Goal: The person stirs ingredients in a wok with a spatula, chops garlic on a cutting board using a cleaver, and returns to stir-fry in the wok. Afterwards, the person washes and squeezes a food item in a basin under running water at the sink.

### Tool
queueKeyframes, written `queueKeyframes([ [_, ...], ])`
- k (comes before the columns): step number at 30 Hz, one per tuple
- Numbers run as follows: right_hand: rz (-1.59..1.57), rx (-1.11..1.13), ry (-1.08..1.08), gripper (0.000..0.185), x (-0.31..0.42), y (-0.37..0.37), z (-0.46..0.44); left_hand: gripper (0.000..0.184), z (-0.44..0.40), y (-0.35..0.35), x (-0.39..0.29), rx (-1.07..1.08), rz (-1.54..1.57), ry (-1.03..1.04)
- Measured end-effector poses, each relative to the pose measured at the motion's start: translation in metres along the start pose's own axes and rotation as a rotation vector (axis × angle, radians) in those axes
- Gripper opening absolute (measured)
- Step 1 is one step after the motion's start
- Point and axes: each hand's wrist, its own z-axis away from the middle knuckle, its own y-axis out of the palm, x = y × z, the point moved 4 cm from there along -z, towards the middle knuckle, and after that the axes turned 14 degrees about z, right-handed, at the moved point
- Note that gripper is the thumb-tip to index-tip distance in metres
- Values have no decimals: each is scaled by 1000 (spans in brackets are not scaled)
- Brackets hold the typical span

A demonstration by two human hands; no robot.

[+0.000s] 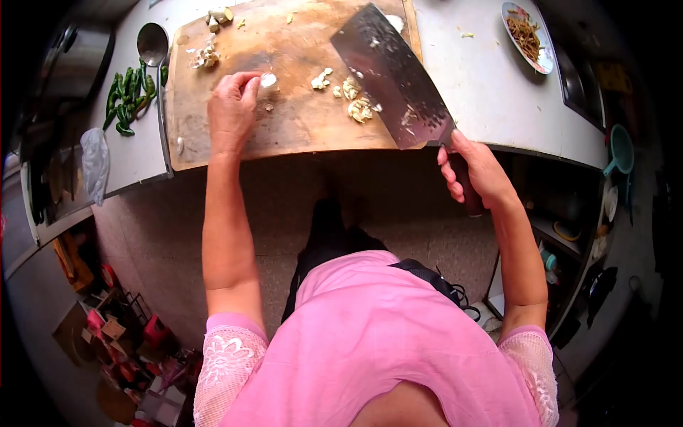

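Note:
My right hand (pixel 478 167) is wrapped round the dark handle of a cleaver (pixel 391 78). Its broad blade is tilted over the right side of the wooden cutting board (pixel 299 132), with bits of garlic stuck to the metal. Over the left half of the board, my left hand (pixel 235 107) pinches a white garlic clove (pixel 268 80) between thumb and fingers. Crushed garlic (pixel 360 109) lies in small heaps between that hand and the blade. Garlic skins and cloves (pixel 206 55) sit at the board's upper left, near pieces of what looks like ginger (pixel 220 16).
Left of the board are a metal ladle (pixel 152 44), its handle along the board's edge, and several green chilies (pixel 128 96). A clear plastic bag (pixel 94 165) hangs at the counter's edge. On the right stands a plate (pixel 546 58) of brownish strips; a teal strainer (pixel 620 149) hangs beyond.

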Motion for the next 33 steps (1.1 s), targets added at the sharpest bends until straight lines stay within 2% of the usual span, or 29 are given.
queueKeyframes([
  [1, -54, -13, 29, 42, -9, -2, 3, 14, 0, -4, 0, 42, -217, 49],
  [2, -108, -25, 56, 43, -17, -3, 5, 14, 2, -1, 1, 41, -218, 49],
  [4, -128, -43, 53, 44, -27, -4, 10, 15, 9, 5, -20, -206, -335, 402],
  [5, -158, -65, 44, 44, -32, -5, 11, 13, 10, 15, -29, -187, -225, 391],
  [7, -212, -95, 27, 43, -37, -6, 14, 7, 16, 46, -52, -68, -185, 394],
  [9, -217, -115, 21, 43, -39, -3, 16, 9, 11, 77, -64, -30, -115, 496],
  [10, -219, -131, 18, 43, -41, -3, 17, 10, 7, 90, -74, 58, -108, 479],
  [13, -199, -130, 7, 43, -50, -1, 24, 12, -4, 116, -70, 312, -245, 428],
  [14, -206, -133, 9, 43, -53, -1, 28, 13, -8, 114, -70, 338, -295, 452],
  [17, -184, -143, 2, 42, -59, 3, 33, 17, -28, 87, -57, 346, 292, 82],
  [18, -189, -143, -1, 42, -57, 3, 32, 22, -31, 71, -52, 362, 386, -50],
  [19, -157, -154, -18, 41, -52, 1, 29, 21, -30, 56, -48, 268, 505, -169],
  [22, 45, -234, -59, 34, -26, -4, 16, 17, -39, 35, 8, 232, 885, -381],
  [24, 380, -348, -167, 33, 3, -10, 8, 18, -41, 21, 31, 174, 320, -132],
  [25, 680, -473, -283, 33, 21, -11, 7, 16, -36, 10, 23, 95, -89, -48],
  [26, 984, -597, -405, 34, 36, -9, 7, 16, -33, 5, 32, 95, -90, -50],
  [28, 1027, -601, -412, 34, 41, -6, 5, 16, -30, -11, 37, -16, -491, 133],
  [29, 1065, -553, -406, 33, 41, -4, 7, 20, -21, -15, 35, -18, -609, 63],
  [30, 1104, -502, -401, 33, 40, -2, 10, 20, -16, -20, 37, -25, -604, 56],
  [32, 1062, -444, -419, 31, 32, -2, 26, 22, -7, -35, 38, -187, -757, 90],
  [33, 830, -400, -305, 30, 18, -4, 31, 25, 2, -41, 34, -256, -683, 72],
])
